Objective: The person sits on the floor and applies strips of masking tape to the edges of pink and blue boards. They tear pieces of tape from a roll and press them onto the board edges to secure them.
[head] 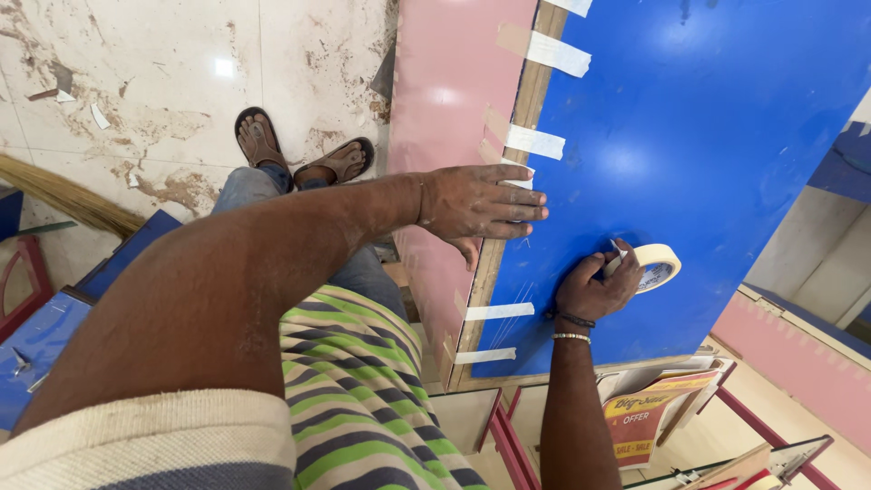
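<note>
Tape roll (655, 265) sits in our right hand (594, 289), gripped against the blue board (708, 136) near its left edge. Our left hand (476, 204) lies flat, fingers spread, holding nothing. Several strips (535, 142) already bridge that edge; gaps remain.

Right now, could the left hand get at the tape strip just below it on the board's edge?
Probably yes. The left hand lies flat on the blue board, and the tape strip sits uncovered on the same edge. The right hand, holding the tape roll, is off to the side.
</note>
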